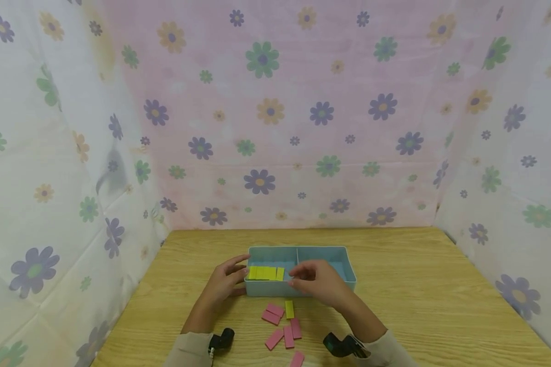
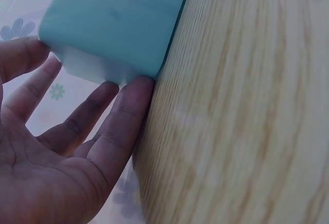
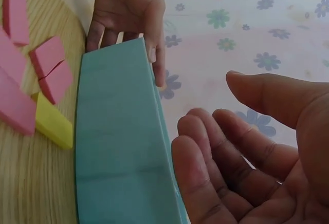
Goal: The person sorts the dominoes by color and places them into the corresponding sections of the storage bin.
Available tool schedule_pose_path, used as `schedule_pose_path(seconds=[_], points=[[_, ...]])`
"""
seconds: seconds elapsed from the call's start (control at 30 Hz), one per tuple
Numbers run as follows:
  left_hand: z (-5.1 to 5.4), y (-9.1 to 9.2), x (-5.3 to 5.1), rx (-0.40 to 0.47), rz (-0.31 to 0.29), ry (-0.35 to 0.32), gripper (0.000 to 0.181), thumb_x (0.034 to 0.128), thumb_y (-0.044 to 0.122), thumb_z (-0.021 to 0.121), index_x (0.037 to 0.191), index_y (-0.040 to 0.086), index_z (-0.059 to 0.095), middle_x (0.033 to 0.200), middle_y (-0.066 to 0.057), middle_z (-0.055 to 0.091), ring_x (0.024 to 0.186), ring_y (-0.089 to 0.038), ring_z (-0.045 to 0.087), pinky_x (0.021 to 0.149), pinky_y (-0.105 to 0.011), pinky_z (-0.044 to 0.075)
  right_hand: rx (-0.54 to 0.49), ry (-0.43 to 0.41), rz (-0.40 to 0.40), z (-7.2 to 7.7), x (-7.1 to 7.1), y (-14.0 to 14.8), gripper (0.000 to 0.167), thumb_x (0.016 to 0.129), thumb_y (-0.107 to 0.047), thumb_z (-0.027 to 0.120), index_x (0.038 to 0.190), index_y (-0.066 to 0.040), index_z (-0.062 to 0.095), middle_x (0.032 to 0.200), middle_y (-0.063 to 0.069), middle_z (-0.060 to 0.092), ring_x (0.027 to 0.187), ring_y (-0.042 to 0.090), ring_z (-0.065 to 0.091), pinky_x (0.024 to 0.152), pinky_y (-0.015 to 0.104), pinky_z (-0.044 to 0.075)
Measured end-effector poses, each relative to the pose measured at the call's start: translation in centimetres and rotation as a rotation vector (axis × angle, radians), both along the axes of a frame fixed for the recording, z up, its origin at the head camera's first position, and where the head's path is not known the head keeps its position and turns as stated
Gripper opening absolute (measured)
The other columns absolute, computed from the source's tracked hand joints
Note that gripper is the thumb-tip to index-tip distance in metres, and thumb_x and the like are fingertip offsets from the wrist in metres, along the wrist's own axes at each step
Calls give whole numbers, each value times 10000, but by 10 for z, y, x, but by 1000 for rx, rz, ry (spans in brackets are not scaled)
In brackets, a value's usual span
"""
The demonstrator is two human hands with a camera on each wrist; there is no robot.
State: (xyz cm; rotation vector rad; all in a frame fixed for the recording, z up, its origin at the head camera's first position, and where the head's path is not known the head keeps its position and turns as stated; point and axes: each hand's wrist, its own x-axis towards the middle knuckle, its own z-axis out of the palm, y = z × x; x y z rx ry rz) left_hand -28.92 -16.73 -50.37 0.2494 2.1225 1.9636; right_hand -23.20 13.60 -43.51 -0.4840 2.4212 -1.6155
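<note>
A light blue two-compartment box (image 1: 266,289) stands on the table, with a row of yellow blocks (image 1: 263,273) along the front of its left compartment. Against the box's left end rest the fingertips of my left hand (image 1: 222,280), fingers spread; the left wrist view shows the left hand (image 2: 77,131) touching the box's end wall (image 2: 118,29). My right hand (image 1: 319,283) hovers over the box's front wall near the divider. In the right wrist view the right hand (image 3: 252,157) has its thumb and fingers apart, nothing between them.
In front of the box lie one yellow block (image 1: 290,309) and several pink blocks (image 1: 274,339), the nearest at the bottom edge of the head view. Flower-patterned cloth (image 1: 294,102) hangs behind the table (image 1: 422,306) and along both sides.
</note>
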Motion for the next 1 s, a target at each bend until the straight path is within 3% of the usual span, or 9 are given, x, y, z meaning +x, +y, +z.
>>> schedule_pose_path(seconds=[0.2,0.4,0.63,1.0], points=[[0,1,1,-8,7,3,484,1071,165,572,1549,163,493,1499,-259,507,1259,-403,639,893,-494,619,-35,-69,36,-7,7,13,367,960,-292,754,1171,7,724,1022,194,746,916,366,726,772,498,633],[-1,1,0,3,-2,1,494,1072,171,574,1556,151,479,1497,-261,505,1245,-397,649,893,-503,618,10,-85,52,-16,9,25,371,952,-258,759,1149,55,730,983,186,768,847,278,748,702,410,638],[-1,2,0,13,-2,-8,507,1070,193,583,1562,145,470,1512,-269,488,1256,-403,640,895,-509,617,167,-87,-23,-29,10,30,255,921,-236,786,1048,-16,789,862,68,768,728,192,708,606,348,601],[0,1,0,1,10,-16,496,1072,179,577,1558,160,480,1511,-255,496,1253,-393,642,888,-497,621,272,-28,-102,-49,12,7,242,876,-300,830,929,-66,804,736,-21,731,613,140,680,546,317,555]])
